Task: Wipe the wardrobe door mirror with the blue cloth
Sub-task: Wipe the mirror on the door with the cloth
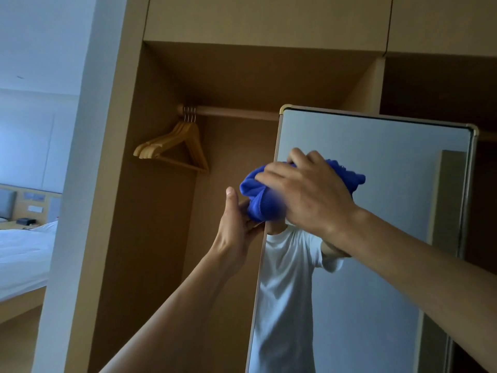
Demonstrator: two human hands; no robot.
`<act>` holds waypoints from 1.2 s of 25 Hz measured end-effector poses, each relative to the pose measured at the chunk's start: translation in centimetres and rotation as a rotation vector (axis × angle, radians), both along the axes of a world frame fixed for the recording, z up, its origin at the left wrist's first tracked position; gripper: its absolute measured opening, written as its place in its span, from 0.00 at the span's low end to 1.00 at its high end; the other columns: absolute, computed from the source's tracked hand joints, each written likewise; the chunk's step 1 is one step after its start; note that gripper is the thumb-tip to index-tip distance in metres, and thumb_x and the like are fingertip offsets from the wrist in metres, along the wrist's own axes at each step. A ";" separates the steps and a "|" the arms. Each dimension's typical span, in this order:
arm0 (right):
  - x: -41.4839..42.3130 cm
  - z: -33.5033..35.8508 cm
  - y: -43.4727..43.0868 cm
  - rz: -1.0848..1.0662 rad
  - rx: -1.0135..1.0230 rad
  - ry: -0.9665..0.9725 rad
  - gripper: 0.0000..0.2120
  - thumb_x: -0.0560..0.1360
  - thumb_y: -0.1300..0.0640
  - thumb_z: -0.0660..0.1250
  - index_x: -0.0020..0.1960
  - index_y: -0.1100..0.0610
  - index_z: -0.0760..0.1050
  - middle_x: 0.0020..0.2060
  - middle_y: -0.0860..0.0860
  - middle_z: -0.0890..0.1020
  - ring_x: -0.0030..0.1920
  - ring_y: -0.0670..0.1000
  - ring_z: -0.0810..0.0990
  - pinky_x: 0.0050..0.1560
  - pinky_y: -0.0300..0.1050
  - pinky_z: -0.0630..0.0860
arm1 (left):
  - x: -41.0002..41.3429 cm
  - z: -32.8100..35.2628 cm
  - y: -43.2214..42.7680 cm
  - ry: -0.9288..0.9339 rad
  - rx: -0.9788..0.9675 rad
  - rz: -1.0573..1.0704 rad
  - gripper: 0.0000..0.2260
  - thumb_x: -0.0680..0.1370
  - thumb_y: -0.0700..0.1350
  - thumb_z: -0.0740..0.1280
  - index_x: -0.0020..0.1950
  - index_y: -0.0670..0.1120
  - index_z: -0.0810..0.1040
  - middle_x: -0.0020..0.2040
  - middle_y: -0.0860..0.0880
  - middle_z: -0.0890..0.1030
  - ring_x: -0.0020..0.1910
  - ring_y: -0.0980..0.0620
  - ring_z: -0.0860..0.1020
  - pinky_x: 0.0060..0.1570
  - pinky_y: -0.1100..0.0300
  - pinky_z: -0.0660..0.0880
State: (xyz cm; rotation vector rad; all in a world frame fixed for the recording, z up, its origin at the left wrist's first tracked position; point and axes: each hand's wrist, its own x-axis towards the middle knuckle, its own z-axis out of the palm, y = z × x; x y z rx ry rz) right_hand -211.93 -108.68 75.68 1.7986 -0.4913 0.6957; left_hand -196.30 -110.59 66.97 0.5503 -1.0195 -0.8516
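Right forearm (419, 267) and left forearm (172, 313) reach in from the lower corners. The right hand (309, 195) has its fingers curled over the bunched blue cloth (258, 195) and presses it against the wardrobe door mirror (376, 189), high up and right at the left edge. The left hand (236, 227) grips that same edge just below the cloth, thumb raised in front. Its fingers seem to wrap behind the frame, though this is only partly visible.

Assessment: wiping is under way in the upper left zone, and the glass lower down and to the right looks unworked.

Recommendations:
- Flatten the wad so more cloth meets the glass.
- Brace the door with the left hand so it does not swing under pressure.
- Work in overlapping passes from the top downward.
- Stay clear of the wooden hangers (174, 146) on the rail (236, 113) beside the door.
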 end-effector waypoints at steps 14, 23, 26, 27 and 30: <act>0.5 2.2 0.5 -0.047 -0.038 -0.103 0.21 0.73 0.55 0.69 0.66 0.49 0.73 0.60 0.48 0.81 0.59 0.56 0.73 0.57 0.54 0.67 | 0.8 0.3 0.2 -0.116 0.137 -0.010 0.36 0.84 0.64 0.43 0.53 0.46 0.87 0.52 0.44 0.87 0.46 0.51 0.85 0.50 0.52 0.76; -0.9 -4.6 0.8 -0.040 0.041 0.026 0.18 0.70 0.59 0.68 0.60 0.51 0.74 0.56 0.48 0.81 0.54 0.57 0.74 0.53 0.54 0.68 | 1.1 -0.6 0.5 -0.034 0.198 -0.056 0.32 0.84 0.65 0.47 0.62 0.44 0.81 0.59 0.40 0.84 0.62 0.43 0.82 0.66 0.42 0.74; -0.7 -6.5 1.0 -0.044 0.070 0.085 0.17 0.72 0.59 0.67 0.60 0.51 0.74 0.54 0.48 0.81 0.54 0.57 0.74 0.54 0.53 0.68 | 1.2 -1.0 0.8 -0.086 0.216 -0.033 0.32 0.84 0.64 0.48 0.58 0.41 0.82 0.52 0.41 0.86 0.51 0.47 0.85 0.55 0.50 0.78; -0.8 -7.2 1.0 -0.054 0.081 0.109 0.16 0.73 0.58 0.67 0.60 0.51 0.74 0.54 0.49 0.80 0.55 0.57 0.74 0.55 0.53 0.68 | 1.2 -1.1 0.8 -0.107 0.219 -0.024 0.32 0.84 0.64 0.48 0.57 0.42 0.82 0.51 0.42 0.86 0.49 0.48 0.85 0.52 0.51 0.78; -1.3 -8.2 1.2 -0.058 0.097 0.154 0.16 0.76 0.58 0.64 0.64 0.51 0.72 0.58 0.49 0.80 0.58 0.58 0.74 0.58 0.53 0.68 | 1.1 -1.8 1.3 -0.155 0.238 -0.012 0.32 0.84 0.64 0.46 0.59 0.44 0.82 0.54 0.43 0.86 0.53 0.48 0.85 0.50 0.53 0.78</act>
